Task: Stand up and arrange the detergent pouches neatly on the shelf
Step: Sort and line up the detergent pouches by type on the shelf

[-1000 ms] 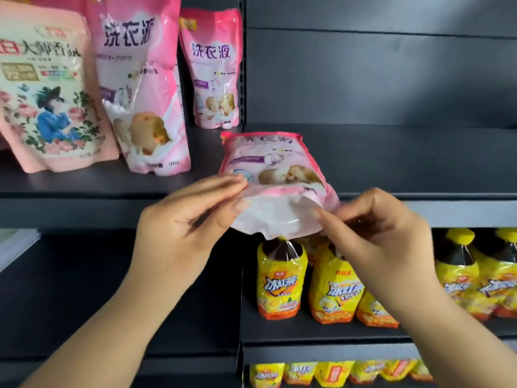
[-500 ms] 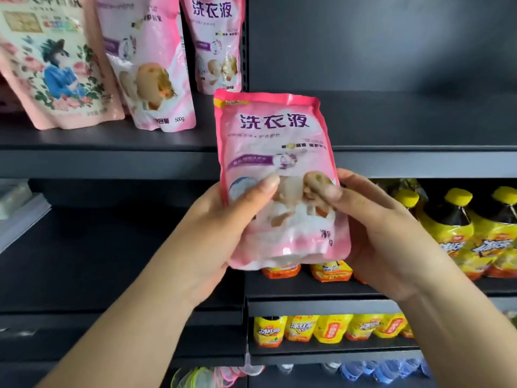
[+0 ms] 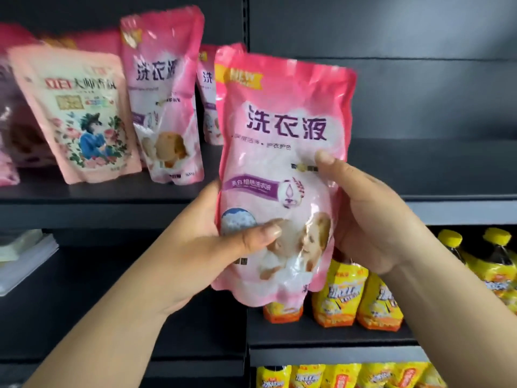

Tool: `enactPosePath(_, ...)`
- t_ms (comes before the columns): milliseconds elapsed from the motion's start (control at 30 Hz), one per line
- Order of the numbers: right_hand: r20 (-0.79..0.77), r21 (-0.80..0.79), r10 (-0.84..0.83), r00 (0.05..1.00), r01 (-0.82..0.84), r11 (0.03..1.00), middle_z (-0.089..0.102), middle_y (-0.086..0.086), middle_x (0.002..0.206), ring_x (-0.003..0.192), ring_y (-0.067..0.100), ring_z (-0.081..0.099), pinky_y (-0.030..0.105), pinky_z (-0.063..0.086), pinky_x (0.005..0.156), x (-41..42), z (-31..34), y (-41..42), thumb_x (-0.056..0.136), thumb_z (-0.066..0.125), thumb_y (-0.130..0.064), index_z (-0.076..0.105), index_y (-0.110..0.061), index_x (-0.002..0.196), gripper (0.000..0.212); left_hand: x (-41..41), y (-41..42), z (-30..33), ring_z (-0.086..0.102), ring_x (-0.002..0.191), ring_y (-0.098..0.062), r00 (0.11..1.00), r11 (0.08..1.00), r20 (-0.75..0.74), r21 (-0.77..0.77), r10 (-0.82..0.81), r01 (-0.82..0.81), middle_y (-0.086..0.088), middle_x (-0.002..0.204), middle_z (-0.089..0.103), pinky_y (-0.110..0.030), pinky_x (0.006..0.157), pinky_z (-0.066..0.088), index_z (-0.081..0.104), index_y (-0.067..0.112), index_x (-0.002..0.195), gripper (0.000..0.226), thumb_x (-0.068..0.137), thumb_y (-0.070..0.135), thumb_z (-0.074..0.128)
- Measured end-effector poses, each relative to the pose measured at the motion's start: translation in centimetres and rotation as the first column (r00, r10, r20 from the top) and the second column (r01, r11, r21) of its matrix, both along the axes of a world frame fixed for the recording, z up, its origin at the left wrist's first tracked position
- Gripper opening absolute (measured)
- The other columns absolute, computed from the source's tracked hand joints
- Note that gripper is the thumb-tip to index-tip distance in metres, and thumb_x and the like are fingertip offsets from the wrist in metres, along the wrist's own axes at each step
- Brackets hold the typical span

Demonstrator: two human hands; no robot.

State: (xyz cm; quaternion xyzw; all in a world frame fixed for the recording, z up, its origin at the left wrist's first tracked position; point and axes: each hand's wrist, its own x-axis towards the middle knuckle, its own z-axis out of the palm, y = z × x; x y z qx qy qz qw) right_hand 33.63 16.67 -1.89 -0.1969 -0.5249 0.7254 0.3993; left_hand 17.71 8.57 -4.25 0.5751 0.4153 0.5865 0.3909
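Observation:
I hold a pink detergent pouch [image 3: 282, 141] upright in front of the dark shelf [image 3: 419, 169], its printed face toward me. My left hand [image 3: 212, 242] grips its lower left side, thumb across the front. My right hand [image 3: 363, 217] grips its right edge, thumb on the front. On the shelf to the left stand another pink pouch [image 3: 165, 99], a third pink pouch [image 3: 207, 93] partly hidden behind the held one, and a peach floral pouch [image 3: 81, 116].
A blurred pink pack [image 3: 8, 113] sits at the far left of the shelf. The shelf's right half is bare. Below right, yellow-labelled drink bottles [image 3: 363, 298] fill the lower shelves. White flat packs [image 3: 22, 256] lie at lower left.
Both hands turned the pouch from tilted flat to upright and raised it to the upper shelf's level. The view tilted up.

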Motion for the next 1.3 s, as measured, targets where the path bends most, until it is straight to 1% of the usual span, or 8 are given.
enactPosePath(267,-0.142,0.17,-0.203,0.969,0.226,0.959,0.074,0.003,0.081,0.073,0.018,0.072,0.032,0.058,0.064,-2.4,6.0,3.5,0.076,0.067,-0.024,0.065,-0.013,0.089,0.018,-1.3,5.2,4.5,0.061,0.109,-0.01,0.986,0.988,-0.124,0.125,0.11,-0.094,0.009,0.114,0.066,-0.042,0.094,0.048,0.046,0.033,0.123,0.086,0.045,0.034,0.081)
enactPosePath(367,-0.202,0.14,-0.292,0.935,0.323,0.936,0.073,0.0,0.07,0.066,0.016,0.071,0.03,0.058,0.06,-3.6,7.2,5.4,0.085,0.065,-0.021,0.064,-0.013,0.082,0.009,-2.1,6.5,5.5,0.057,0.106,0.005,0.949,0.963,-0.194,0.15,0.249,-0.222,0.015,0.113,0.063,-0.025,0.093,0.048,0.041,0.036,0.132,0.086,0.056,0.048,0.081)
enactPosePath(433,-0.201,0.141,-0.349,0.915,0.379,0.914,0.072,-0.002,0.066,0.063,0.014,0.071,0.029,0.057,0.058,-4.2,7.5,6.8,0.084,0.066,-0.023,0.063,-0.014,0.08,0.01,-3.0,6.2,5.2,0.053,0.09,0.021,0.851,0.874,-0.229,0.244,0.473,-0.42,0.026,0.103,0.056,-0.003,0.079,0.045,0.044,0.038,0.126,0.06,0.071,0.042,0.068)
enactPosePath(600,-0.155,0.153,-0.415,0.897,0.436,0.887,0.071,-0.007,0.062,0.059,0.01,0.069,0.028,0.057,0.057,-5.9,7.6,10.8,0.084,0.067,-0.028,0.062,-0.017,0.082,0.013,-7.6,5.6,3.9,0.045,0.102,-0.001,0.506,0.483,-0.052,0.396,0.861,-0.781,0.012,0.12,0.043,-0.018,0.092,0.039,0.045,0.03,0.119,0.053,0.074,0.031,0.073)
enactPosePath(800,-0.069,0.189,-0.44,0.895,0.445,0.876,0.068,0.001,0.077,0.072,0.019,0.066,0.038,0.057,0.075,-11.0,7.7,15.5,0.086,0.065,-0.031,0.06,-0.013,0.08,0.02,-9.9,8.6,3.0,0.038,0.127,-0.018,0.565,0.609,-0.234,0.226,0.791,-0.76,0.005,0.137,0.029,-0.035,0.108,0.029,0.008,0.028,0.144,0.119,0.054,0.039,0.085)
enactPosePath(1000,-0.018,0.16,-0.393,0.919,0.39,0.907,0.06,0.01,0.085,0.077,0.023,0.058,0.046,0.053,0.083,-16.8,5.6,19.1,0.086,0.064,-0.033,0.048,-0.016,0.068,0.029,-9.7,9.2,1.5,0.037,0.123,-0.013,0.486,0.523,-0.212,0.188,0.848,-0.831,0.002,0.142,0.03,-0.024,0.096,0.026,0.004,0.03,0.144,0.115,0.06,0.031,0.083)
enactPosePath(1133,0.001,0.157,-0.359,0.933,0.355,0.922,0.051,0.009,0.081,0.075,0.02,0.049,0.045,0.053,0.079,-19.6,4.6,19.9,0.081,0.066,-0.04,0.045,-0.018,0.074,0.032,-11.0,9.2,0.7,0.045,0.122,-0.024,0.425,0.457,-0.196,0.17,0.884,-0.873,-0.022,0.126,0.048,-0.037,0.109,0.03,0.021,0.024,0.139,0.13,0.03,0.071,0.074)
enactPosePath(1300,0.001,0.303,-0.309,0.951,0.294,0.906,0.056,0.006,0.077,0.074,0.019,0.055,0.038,0.05,0.074,-20.7,3.7,19.9,0.087,0.061,-0.038,0.049,-0.014,0.074,0.03,-11.5,9.3,0.1,0.053,0.099,-0.03,0.384,0.429,-0.242,0.177,0.891,-0.886,-0.026,0.103,0.052,-0.043,0.096,0.044,0.039,0.01,0.095,0.096,0.03,0.074,0.068)
